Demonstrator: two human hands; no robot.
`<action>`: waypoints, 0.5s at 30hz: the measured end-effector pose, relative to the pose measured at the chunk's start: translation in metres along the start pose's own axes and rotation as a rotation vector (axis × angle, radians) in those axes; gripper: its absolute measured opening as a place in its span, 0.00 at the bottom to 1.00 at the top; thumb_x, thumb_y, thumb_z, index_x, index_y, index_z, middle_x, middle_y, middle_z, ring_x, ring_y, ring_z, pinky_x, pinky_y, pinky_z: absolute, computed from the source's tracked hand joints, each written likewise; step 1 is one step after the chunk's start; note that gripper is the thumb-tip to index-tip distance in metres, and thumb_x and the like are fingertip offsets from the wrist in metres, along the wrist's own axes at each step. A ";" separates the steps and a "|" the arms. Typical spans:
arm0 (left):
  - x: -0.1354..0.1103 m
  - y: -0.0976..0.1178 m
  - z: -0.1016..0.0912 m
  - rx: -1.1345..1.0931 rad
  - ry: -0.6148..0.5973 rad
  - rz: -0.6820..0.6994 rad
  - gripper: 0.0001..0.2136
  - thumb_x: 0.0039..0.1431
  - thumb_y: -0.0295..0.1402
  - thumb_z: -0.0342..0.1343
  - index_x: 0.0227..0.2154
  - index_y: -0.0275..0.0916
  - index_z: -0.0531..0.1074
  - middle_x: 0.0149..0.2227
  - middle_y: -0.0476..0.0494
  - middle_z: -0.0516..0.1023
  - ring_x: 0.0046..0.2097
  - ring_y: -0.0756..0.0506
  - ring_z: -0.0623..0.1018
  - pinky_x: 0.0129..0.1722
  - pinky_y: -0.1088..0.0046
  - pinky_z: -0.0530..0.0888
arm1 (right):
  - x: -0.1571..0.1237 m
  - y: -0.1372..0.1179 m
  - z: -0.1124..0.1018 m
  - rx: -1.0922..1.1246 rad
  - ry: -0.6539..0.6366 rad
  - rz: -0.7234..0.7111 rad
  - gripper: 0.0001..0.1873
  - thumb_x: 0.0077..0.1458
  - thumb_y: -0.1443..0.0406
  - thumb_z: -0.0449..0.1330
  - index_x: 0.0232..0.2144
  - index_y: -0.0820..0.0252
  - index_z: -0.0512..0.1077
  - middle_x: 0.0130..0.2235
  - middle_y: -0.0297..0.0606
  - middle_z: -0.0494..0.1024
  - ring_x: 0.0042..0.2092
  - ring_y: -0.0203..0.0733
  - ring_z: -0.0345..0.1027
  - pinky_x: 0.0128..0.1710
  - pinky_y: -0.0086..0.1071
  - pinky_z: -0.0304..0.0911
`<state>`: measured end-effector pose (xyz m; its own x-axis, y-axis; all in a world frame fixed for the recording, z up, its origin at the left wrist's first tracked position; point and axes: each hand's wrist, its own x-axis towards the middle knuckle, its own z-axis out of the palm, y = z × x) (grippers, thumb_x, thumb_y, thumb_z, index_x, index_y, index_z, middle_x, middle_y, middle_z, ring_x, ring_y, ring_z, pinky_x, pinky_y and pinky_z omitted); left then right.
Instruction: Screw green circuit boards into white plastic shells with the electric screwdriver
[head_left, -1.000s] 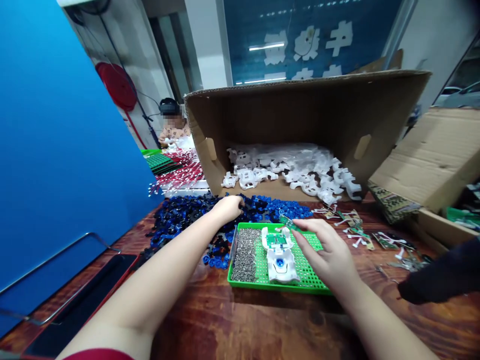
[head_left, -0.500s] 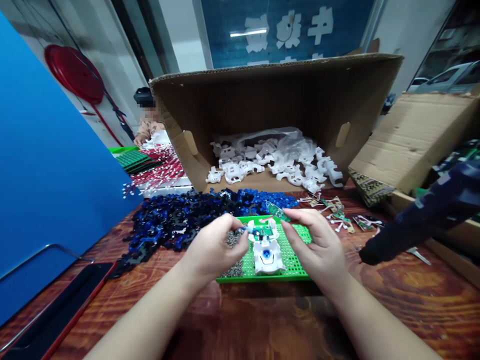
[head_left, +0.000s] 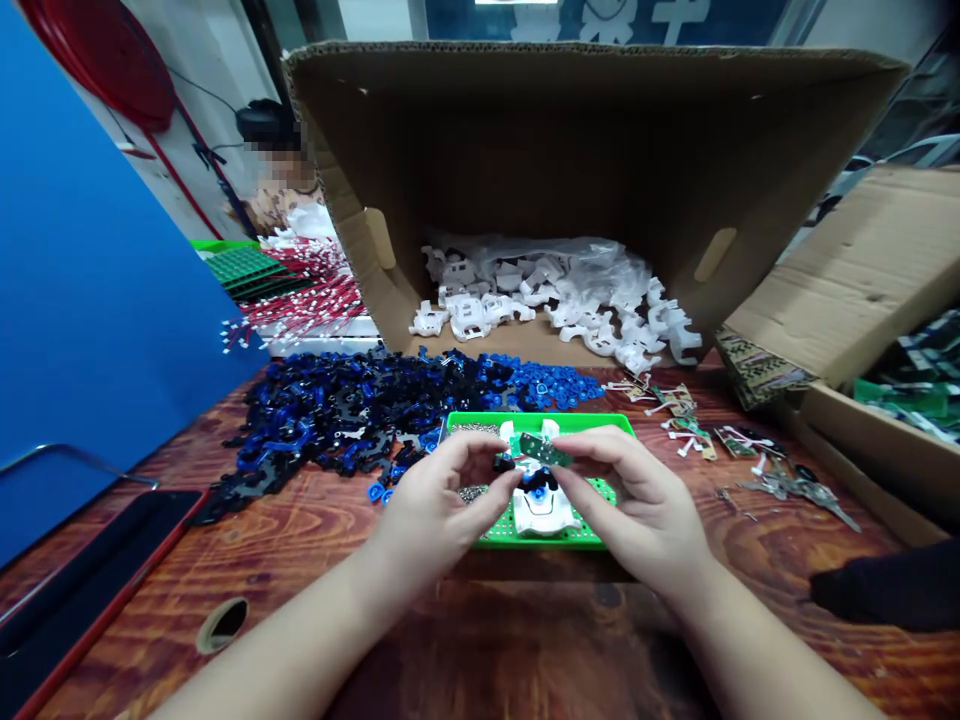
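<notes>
My right hand (head_left: pixel 637 500) pinches a small green circuit board (head_left: pixel 546 450) between thumb and fingers, above the tray. Small dark blue-and-black plastic pieces (head_left: pixel 538 481) show at the fingertips of my left hand (head_left: pixel 446 495), which is closed in a pinch. Exactly how those pieces sit in the fingers is partly hidden. Under both hands a white plastic shell (head_left: pixel 547 514) with a blue round part lies in a green perforated tray (head_left: pixel 627 428). Small metal screws (head_left: pixel 471 494) fill the tray's left side.
Behind the tray spreads a heap of black and blue plastic parts (head_left: pixel 337 410). A cardboard box (head_left: pixel 592 60) on its side holds white shells (head_left: pixel 480 312). Keys (head_left: pixel 806 490) and a dark tool (head_left: pixel 889 590) are at right; a phone (head_left: pixel 97 580) lies left. A person sits beyond.
My hands have come closer together, bringing the circuit board beside the dark pieces over the shell. The view has tilted down, and the dark tool now appears lower at right.
</notes>
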<state>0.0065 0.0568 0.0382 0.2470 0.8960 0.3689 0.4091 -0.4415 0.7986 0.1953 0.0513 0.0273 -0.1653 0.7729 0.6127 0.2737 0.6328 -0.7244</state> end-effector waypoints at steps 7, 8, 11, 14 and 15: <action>-0.001 -0.006 -0.002 -0.111 0.010 -0.099 0.05 0.57 0.33 0.54 0.37 0.43 0.72 0.37 0.48 0.75 0.41 0.48 0.74 0.42 0.72 0.70 | 0.000 0.000 0.005 -0.040 0.077 0.027 0.17 0.52 0.72 0.58 0.44 0.53 0.68 0.40 0.37 0.71 0.42 0.35 0.67 0.40 0.29 0.66; -0.002 -0.006 -0.001 -0.150 0.002 -0.123 0.06 0.57 0.33 0.54 0.37 0.43 0.72 0.38 0.47 0.74 0.41 0.48 0.74 0.43 0.72 0.70 | 0.000 0.001 0.007 -0.046 0.094 0.031 0.17 0.52 0.72 0.58 0.44 0.53 0.68 0.40 0.37 0.71 0.42 0.35 0.67 0.41 0.29 0.66; -0.004 -0.005 0.002 -0.332 -0.016 -0.239 0.06 0.55 0.34 0.56 0.36 0.43 0.71 0.37 0.48 0.73 0.38 0.49 0.75 0.37 0.74 0.72 | 0.000 0.001 0.010 -0.059 0.052 0.003 0.17 0.52 0.72 0.58 0.44 0.53 0.69 0.39 0.36 0.72 0.42 0.35 0.67 0.41 0.29 0.65; -0.003 -0.003 0.003 -0.507 -0.008 -0.359 0.06 0.53 0.34 0.58 0.34 0.42 0.71 0.34 0.51 0.74 0.33 0.51 0.74 0.32 0.78 0.71 | 0.001 0.002 0.010 -0.061 -0.028 -0.003 0.15 0.51 0.71 0.59 0.42 0.53 0.70 0.37 0.35 0.73 0.39 0.34 0.68 0.39 0.28 0.65; -0.003 -0.003 0.003 -0.549 -0.002 -0.383 0.06 0.53 0.33 0.59 0.34 0.42 0.71 0.32 0.51 0.74 0.33 0.51 0.74 0.32 0.78 0.71 | 0.001 0.002 0.009 -0.054 -0.040 0.016 0.14 0.51 0.71 0.59 0.42 0.53 0.70 0.37 0.34 0.73 0.39 0.33 0.67 0.38 0.27 0.65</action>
<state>0.0077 0.0553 0.0333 0.1754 0.9844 0.0108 -0.0376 -0.0043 0.9993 0.1870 0.0536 0.0237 -0.1985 0.7846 0.5873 0.3275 0.6179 -0.7148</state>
